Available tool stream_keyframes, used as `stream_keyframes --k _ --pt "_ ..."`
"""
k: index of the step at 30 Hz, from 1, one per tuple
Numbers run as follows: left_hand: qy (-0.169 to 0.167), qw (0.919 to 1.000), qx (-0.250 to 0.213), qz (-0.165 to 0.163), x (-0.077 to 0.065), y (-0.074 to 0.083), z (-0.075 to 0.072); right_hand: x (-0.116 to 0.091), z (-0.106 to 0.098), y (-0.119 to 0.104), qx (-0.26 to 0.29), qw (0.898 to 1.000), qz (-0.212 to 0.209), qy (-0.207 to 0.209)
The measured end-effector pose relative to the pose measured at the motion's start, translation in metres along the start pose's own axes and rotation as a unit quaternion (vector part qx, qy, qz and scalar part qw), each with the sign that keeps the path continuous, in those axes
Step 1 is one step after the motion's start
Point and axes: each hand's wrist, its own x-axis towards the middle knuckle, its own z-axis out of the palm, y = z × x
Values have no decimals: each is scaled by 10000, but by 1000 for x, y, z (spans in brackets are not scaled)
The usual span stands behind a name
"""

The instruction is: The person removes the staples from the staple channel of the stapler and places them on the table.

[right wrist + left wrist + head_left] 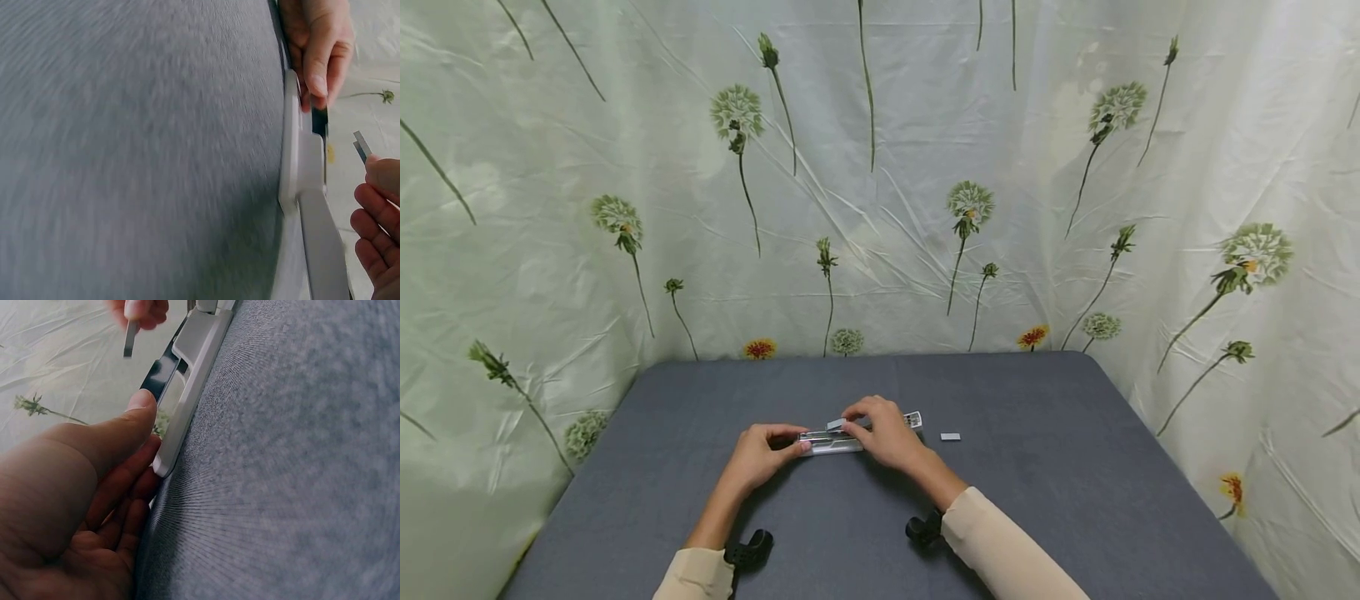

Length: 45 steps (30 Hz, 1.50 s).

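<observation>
A white and grey stapler lies on the table with its top arm swung back to the right, baring the metal magazine. My left hand pinches the stapler's left end, thumb on the magazine and fingers at the base. Between the thumb and fingertips of my right hand is a short strip of staples, held just above the magazine. In the right wrist view the strip stands apart from the stapler, and the other right fingers are loosely curled.
A second small strip of staples rests on the dark grey tabletop, right of the stapler. Behind the table's far edge hangs a pale curtain with dandelion prints. Each wrist wears a black camera mount.
</observation>
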Motion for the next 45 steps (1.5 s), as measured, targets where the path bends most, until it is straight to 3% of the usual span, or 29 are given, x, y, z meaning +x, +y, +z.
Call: stream_keyframes --k 9,16,24,45 --pt "-12 10000 -2 95 1 1 1 -11 -30 19 131 9995 -146 253" --pt "-36 9999 -33 122 1 1 0 -22 -52 35 340 9987 14 392" --pt "-75 10000 37 50 0 -1 -2 -32 -73 50 143 9969 -26 771" --pt "-128 9999 -38 -18 0 -2 0 -77 -115 102 -220 9909 597 1188"
